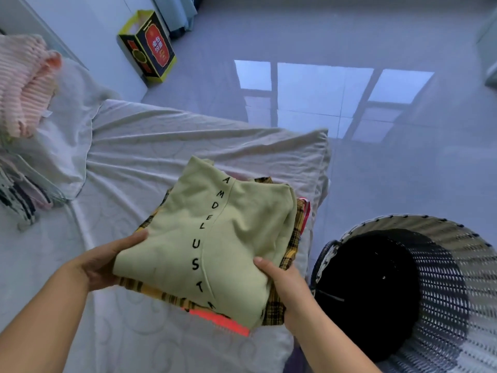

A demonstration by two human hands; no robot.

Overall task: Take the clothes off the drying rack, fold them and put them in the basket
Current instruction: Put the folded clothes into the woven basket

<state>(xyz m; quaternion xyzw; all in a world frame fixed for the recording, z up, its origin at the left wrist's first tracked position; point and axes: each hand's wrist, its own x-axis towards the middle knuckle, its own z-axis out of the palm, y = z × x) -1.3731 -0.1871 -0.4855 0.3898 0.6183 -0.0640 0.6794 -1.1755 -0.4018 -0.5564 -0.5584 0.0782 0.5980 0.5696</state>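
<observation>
BEDSIDE: A person's left hand (pixel 106 262) and right hand (pixel 286 289) lift a green-topped folded stack (pixel 215 246). Each grip is closed on it, thumb above and fingers beneath, just over the bed (pixel 161 141). Folding looks finished. The next move is likely a swing right of the grip into the basket (pixel 462 278), which holds only something black and unidentifiable.

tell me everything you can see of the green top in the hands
The green top is pale, soft-looking cloth, folded into a thick rectangle, with black letters running along a centre seam. It lies on a folded yellow plaid garment, above the bed. The left hand and right hand grip the two together at the sides, thumbs on the green cloth.
</observation>
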